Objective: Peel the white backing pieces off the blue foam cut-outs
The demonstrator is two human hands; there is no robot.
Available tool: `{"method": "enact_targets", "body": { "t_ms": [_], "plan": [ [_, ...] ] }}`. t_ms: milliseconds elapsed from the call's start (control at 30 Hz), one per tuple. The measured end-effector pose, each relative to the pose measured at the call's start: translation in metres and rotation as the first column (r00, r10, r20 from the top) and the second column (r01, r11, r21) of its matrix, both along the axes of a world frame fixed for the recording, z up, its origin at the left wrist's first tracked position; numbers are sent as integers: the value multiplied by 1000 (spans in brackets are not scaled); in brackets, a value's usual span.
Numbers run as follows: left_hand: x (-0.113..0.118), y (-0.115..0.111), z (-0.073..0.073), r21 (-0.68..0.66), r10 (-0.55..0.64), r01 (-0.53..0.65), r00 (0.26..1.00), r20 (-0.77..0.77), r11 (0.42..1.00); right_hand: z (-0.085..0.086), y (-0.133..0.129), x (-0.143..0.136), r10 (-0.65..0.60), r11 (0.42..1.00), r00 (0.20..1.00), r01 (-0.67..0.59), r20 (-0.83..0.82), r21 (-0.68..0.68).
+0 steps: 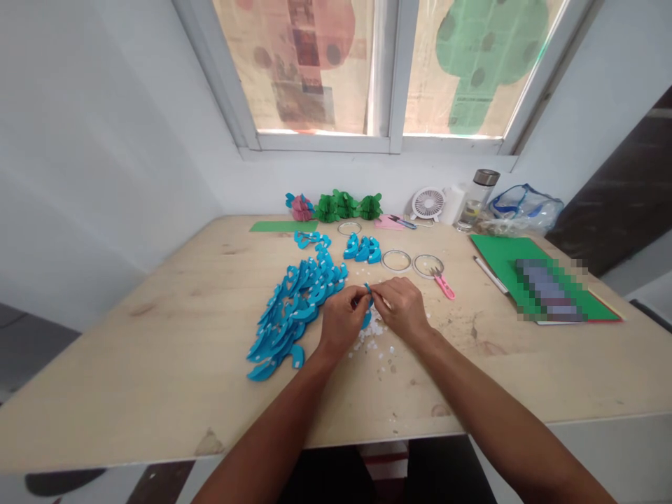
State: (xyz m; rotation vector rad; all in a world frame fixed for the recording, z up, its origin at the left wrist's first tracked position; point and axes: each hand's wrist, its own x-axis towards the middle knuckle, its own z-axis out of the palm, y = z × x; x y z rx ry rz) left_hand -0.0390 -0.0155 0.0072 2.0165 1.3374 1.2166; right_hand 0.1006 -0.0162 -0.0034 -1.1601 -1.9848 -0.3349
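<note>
Near the middle of the table, my left hand (pixel 341 316) and my right hand (pixel 402 306) meet with pinched fingers on one small blue paper piece (pixel 366 320). Its lower part hangs below the fingertips; the rest is hidden by them. To the left of my hands spreads a large heap of curved blue paper pieces (pixel 294 308) with small white squares on them. A smaller group of blue pieces (pixel 362 248) sits just beyond my hands. Small white paper scraps (pixel 374 341) lie scattered under and between my hands.
Pink snips (pixel 444 283) lie beside rolls of tape (pixel 396 261) beyond my right hand. Green sheets (pixel 498 252) and a white pen (pixel 490 274) are at the right. Along the wall stand green paper flowers (pixel 344 205), a small fan (pixel 428 204) and a bottle (pixel 475 201).
</note>
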Motion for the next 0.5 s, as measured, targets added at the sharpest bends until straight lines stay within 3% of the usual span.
{"method": "enact_targets", "body": {
  "t_ms": [233,500],
  "plan": [
    [1,-1,3,-72,-25,28,999,44,997,-3,0,-4,-72,997,997,73,-17,20],
    [0,0,3,-118,-45,61,989,137,991,-3,0,-3,-35,997,990,25,-138,-71]
  ]
}}
